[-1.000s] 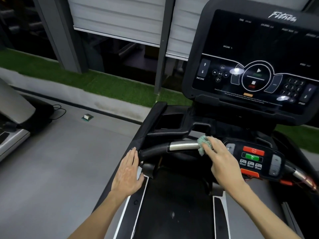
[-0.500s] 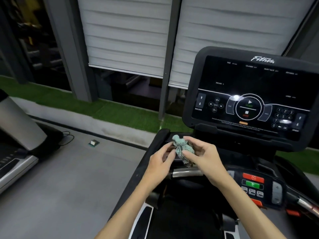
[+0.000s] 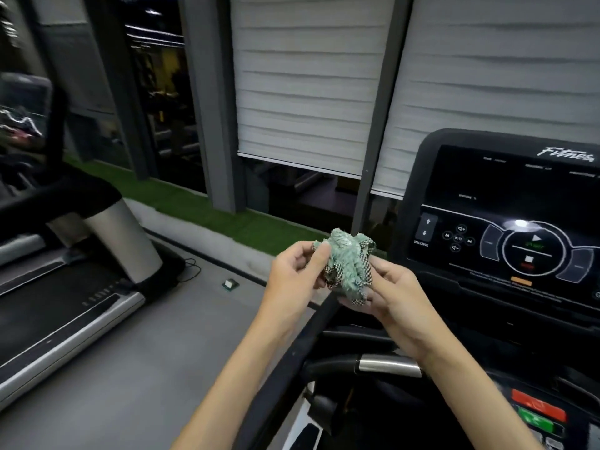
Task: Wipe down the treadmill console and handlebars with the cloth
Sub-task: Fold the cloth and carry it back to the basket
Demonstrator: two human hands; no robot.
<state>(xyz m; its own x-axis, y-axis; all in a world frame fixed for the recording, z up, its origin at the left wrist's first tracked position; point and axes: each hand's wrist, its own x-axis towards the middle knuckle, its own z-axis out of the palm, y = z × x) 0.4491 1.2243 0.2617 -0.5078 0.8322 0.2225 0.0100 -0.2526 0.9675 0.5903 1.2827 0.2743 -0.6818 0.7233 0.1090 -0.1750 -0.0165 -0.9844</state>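
I hold the cloth (image 3: 349,264) up between both hands, not touching the console (image 3: 418,177). My left hand (image 3: 297,271) pinches one corner, and the fingers of my right hand (image 3: 399,297) curl under the bunch. Probably I am refolding it for a fresh side before wiping the handlebar (image 3: 386,365) below.

Cloth (image 3: 349,261): mint-teal pile, black-and-white check trim. Treadmill console (image 3: 487,196): black, white line graphics and lettering, green start text, red stop mark, small orange strip underneath. Handlebar (image 3: 388,365): black with a brushed silver band. Red button (image 3: 535,402), green button (image 3: 535,421). Roller blinds (image 3: 302,76): off-white, horizontal ribbing. Window posts (image 3: 220,125): dark grey. Turf strip (image 3: 207,212): green. Floor (image 3: 130,352): plain grey. Neighbouring treadmill (image 3: 123,235): black deck, silver upright and side rail.
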